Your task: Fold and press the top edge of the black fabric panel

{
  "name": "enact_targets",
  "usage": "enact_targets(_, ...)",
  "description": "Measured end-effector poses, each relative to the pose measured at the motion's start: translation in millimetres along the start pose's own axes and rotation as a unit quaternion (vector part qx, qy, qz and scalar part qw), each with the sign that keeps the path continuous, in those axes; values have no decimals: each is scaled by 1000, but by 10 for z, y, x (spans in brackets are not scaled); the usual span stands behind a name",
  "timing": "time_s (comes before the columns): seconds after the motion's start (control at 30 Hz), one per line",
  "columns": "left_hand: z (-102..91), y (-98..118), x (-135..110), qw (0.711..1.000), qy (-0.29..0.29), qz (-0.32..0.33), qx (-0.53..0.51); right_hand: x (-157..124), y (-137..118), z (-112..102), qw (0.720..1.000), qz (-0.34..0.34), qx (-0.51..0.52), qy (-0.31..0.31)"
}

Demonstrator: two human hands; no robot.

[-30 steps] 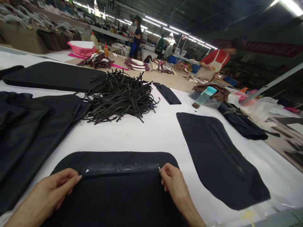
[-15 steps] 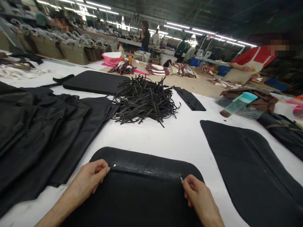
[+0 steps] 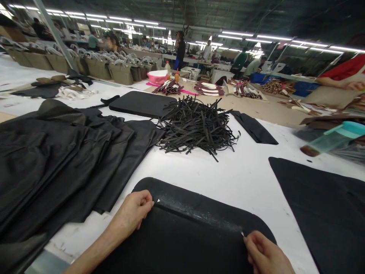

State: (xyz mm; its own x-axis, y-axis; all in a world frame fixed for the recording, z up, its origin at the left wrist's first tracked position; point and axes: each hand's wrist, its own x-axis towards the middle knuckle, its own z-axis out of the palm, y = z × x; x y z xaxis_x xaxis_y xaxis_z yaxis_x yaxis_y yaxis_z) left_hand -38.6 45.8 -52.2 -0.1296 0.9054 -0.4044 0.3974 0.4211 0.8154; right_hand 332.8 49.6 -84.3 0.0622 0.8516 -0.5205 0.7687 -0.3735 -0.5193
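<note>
— What colours are on my feed?
— I see a black rounded fabric panel [image 3: 182,245] with a speckled grey band [image 3: 199,210], on a white table sheet [image 3: 245,179].
— And behind?
— A black heap of flat strips [image 3: 196,127], a pink plastic basin [image 3: 157,78].

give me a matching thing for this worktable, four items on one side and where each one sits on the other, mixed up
Things:
1. pile of thin black strips
2. pink plastic basin
3. clear bottle with teal cap
4. black rounded fabric panel

Places:
a. lying on its side at the right edge
b. at the near edge, pinched by the left hand and right hand
c. heaped in the middle of the white table surface
d. farthest back of the four

Pairs: 1-c, 2-d, 3-a, 4-b
</note>
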Motion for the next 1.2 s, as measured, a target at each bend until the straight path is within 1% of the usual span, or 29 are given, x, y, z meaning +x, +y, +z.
enact_targets(0.2,7,-12,27,1000,-1,-4,0,29,35,10,1000,-3,11,4)
enact_targets(0.27,10,-11,30,1000,-4,-6,2,3,-10,7,1000,-2,10,8)
enact_targets(0.37,17,-21,32,1000,-7,-7,13,-63,-116,-6,999,0,-6,38)
enact_targets(0.43,25,-34,34,1000,-8,-7,25,-105,-180,-14,999,7,-25,48)
enact_targets(0.5,29,-42,39,999,-8,-8,43,-136,-224,-16,998,8,-41,50)
enact_targets(0.6,14,-11,44,996,-8,-6,85,-167,-262,-7,996,-3,-46,75)
enact_targets(0.73,-21,95,12,984,13,34,176,-195,-312,4,995,-20,-26,96)
enact_targets(0.8,-12,125,-32,967,28,51,247,-213,-355,-1,994,-15,-20,102)
enact_targets(0.87,22,109,-79,942,52,81,320,-232,-408,-12,994,-2,-15,107)
enact_targets(0.9,44,84,-97,928,62,114,350,-240,-435,-18,994,5,-13,109)
enact_targets(0.97,90,13,-114,898,68,207,382,-252,-482,-27,993,18,-13,117)
enact_targets(1.03,129,-57,-117,858,56,303,411,-259,-514,-34,992,27,-15,125)
enact_targets(1.07,145,-84,-121,836,53,335,430,-262,-524,-38,991,28,-16,129)
enact_targets(1.1,162,-104,-132,816,53,355,453,-264,-530,-41,991,28,-15,132)
enact_targets(1.13,181,-118,-150,798,56,361,479,-266,-532,-44,991,26,-13,134)
enact_targets(1.2,232,-130,-212,770,63,344,534,-268,-527,-51,991,20,-2,134)
